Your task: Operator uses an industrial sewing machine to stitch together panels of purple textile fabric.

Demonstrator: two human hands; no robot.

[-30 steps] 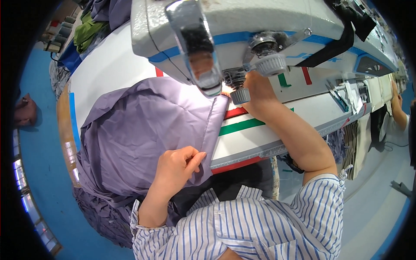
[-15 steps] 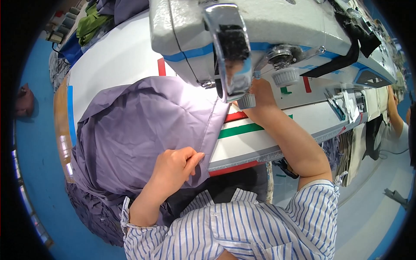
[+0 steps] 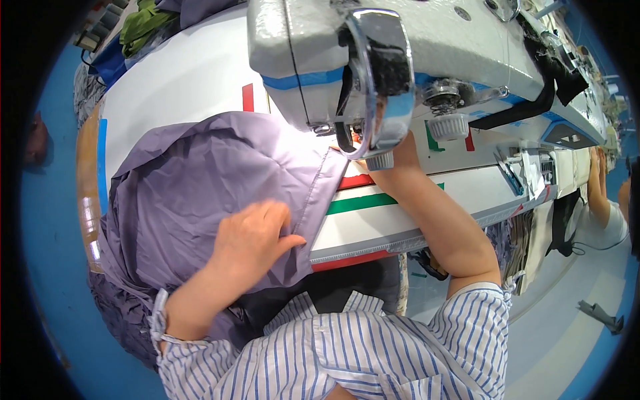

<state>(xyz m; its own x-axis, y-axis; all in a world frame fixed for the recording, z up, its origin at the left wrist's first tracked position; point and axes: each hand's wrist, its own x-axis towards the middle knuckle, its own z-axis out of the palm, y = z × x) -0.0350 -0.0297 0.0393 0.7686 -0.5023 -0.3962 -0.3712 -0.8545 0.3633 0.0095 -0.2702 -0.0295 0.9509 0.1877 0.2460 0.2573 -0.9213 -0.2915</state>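
Observation:
Mauve fabric (image 3: 207,180) lies in loose folds across the white sewing table, its right-hand edge carrying a seam line up to the sewing machine's (image 3: 293,40) needle area. Over the lower right part of this cloth is my left hand (image 3: 250,233), slightly blurred, its thumb held apart and the other fingers curled. Whether those fingers touch the cloth I cannot tell. My right hand (image 3: 397,160) reaches under the machine head beside the needle area. The shiny metal guard (image 3: 390,73) and a white knob (image 3: 380,160) hide its fingers.
Scissors (image 3: 508,175) and white paper (image 3: 531,175) lie on the table's right side. Red and green tape (image 3: 363,202) marks the tabletop, with a ruler strip (image 3: 360,253) along its front edge. Dark mauve cloth (image 3: 117,313) is heaped below left. Another person's hand (image 3: 595,180) shows far right.
My left hand has shifted up and left from near the fabric's seamed edge, and its thumb now stands away from the fingers. The right hand stays by the needle area; the view has shifted slightly.

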